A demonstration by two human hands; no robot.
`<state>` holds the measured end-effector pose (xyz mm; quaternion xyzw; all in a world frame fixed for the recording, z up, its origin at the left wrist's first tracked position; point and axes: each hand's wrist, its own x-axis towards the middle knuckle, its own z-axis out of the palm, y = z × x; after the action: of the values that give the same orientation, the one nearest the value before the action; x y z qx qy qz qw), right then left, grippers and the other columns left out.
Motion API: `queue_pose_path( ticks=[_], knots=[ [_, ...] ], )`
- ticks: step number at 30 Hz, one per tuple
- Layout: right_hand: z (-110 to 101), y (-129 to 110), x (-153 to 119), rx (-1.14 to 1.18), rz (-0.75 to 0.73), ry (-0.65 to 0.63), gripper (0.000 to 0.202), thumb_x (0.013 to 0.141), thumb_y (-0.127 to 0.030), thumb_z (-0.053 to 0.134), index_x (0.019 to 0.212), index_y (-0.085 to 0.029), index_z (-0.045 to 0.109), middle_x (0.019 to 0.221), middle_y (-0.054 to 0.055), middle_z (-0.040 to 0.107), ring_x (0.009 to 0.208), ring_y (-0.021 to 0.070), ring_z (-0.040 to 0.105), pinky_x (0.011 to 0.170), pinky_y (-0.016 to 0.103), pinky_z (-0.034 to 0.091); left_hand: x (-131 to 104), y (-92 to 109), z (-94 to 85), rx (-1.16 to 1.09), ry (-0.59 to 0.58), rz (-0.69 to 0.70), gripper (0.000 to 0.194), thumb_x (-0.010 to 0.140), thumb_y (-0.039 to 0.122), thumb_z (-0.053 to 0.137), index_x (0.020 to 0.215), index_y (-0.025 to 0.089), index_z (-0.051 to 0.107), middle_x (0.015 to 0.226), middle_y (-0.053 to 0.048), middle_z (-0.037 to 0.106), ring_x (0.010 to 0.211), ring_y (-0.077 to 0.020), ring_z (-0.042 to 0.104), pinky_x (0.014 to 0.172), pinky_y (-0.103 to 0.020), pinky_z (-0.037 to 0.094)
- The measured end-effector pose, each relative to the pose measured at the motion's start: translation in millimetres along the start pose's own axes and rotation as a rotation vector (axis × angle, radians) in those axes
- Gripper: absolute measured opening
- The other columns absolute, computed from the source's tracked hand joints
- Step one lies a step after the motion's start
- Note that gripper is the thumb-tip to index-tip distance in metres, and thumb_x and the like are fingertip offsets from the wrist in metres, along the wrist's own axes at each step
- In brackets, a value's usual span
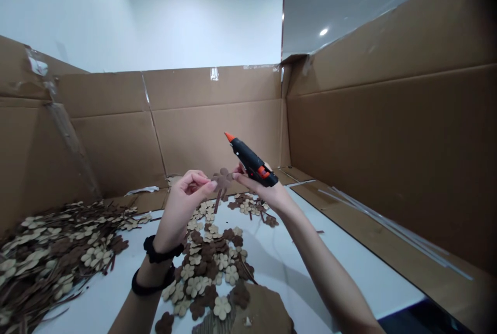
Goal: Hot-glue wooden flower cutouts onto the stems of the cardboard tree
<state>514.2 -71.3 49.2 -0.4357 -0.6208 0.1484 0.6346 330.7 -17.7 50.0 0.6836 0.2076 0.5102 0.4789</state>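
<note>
Between my two hands a brown flower cutout (222,178) is held up above the table, a thin brown strip (217,202) hanging below it. My left hand (191,191) pinches the flower's left edge between thumb and fingers. On the other side, my right hand (267,189) pinches its right edge with the fingertips. That same hand also carries a black glue gun (252,162), its orange nozzle pointing up and to the left. The palm and the gun's handle are mostly hidden. Below lie many brown and beige flower cutouts (209,256) in a loose heap.
A larger pile of flowers and strips (58,256) covers the left side of the white table (295,261). Clear glue sticks (388,225) lie along the right. Tall cardboard walls (217,127) enclose the table. A brown cardboard piece (264,310) sits at the front.
</note>
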Motion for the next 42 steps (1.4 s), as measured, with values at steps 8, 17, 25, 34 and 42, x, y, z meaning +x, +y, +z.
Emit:
queue_pose_path(
  ticks=[8, 17, 25, 34, 42],
  knots=[
    [7, -6, -4, 0.034, -0.003, 0.047, 0.023, 0.073, -0.038, 0.067, 0.074, -0.02, 0.053, 0.076, 0.001, 0.055, 0.073, 0.0149, 0.053, 0.071, 0.029, 0.042, 0, -6, 12.1, -0.326, -0.052, -0.165, 0.029, 0.073, 0.032, 0.07, 0.068, 0.017, 0.046, 0.094, -0.001, 0.058, 0.084, -0.0114, 0.055, 0.074, -0.021, 0.042],
    [21, -5, -10, 0.063, -0.01, 0.127, 0.023, 0.076, -0.04, 0.065, 0.08, -0.021, 0.052, 0.078, 0.001, 0.055, 0.072, 0.0142, 0.051, 0.067, 0.029, 0.042, -6, -12, 29.2, -0.447, 0.059, -0.088, 0.027, 0.075, 0.029, 0.071, 0.071, 0.017, 0.047, 0.078, 0.003, 0.051, 0.071, -0.0079, 0.052, 0.07, -0.02, 0.045],
    [23, -13, -11, 0.051, -0.001, 0.042, 0.02, 0.078, -0.039, 0.064, 0.078, -0.021, 0.055, 0.075, 0.0, 0.056, 0.069, 0.0133, 0.051, 0.068, 0.029, 0.043, -5, -20, 31.3, -0.265, 0.165, 0.079, 0.022, 0.08, 0.031, 0.065, 0.074, 0.016, 0.049, 0.086, 0.001, 0.057, 0.071, -0.008, 0.055, 0.072, -0.021, 0.046],
    [22, -7, -10, 0.042, -0.049, 0.021, 0.018, 0.077, -0.035, 0.064, 0.082, -0.019, 0.054, 0.076, 0.0, 0.055, 0.068, 0.0118, 0.05, 0.064, 0.027, 0.042, -3, -19, 28.8, -0.242, 0.171, 0.026, 0.036, 0.076, 0.027, 0.068, 0.105, 0.021, 0.048, 0.092, -0.002, 0.063, 0.08, -0.0123, 0.062, 0.071, -0.023, 0.049],
    [21, -6, -8, -0.034, -0.123, -0.021, 0.016, 0.077, -0.029, 0.064, 0.08, -0.019, 0.053, 0.073, -0.001, 0.052, 0.065, 0.0108, 0.048, 0.062, 0.025, 0.04, 0, -22, 23.0, -0.094, 0.114, 0.106, 0.033, 0.079, 0.025, 0.065, 0.11, 0.02, 0.054, 0.093, -0.003, 0.067, 0.087, -0.0126, 0.063, 0.078, -0.023, 0.05]
  ],
)
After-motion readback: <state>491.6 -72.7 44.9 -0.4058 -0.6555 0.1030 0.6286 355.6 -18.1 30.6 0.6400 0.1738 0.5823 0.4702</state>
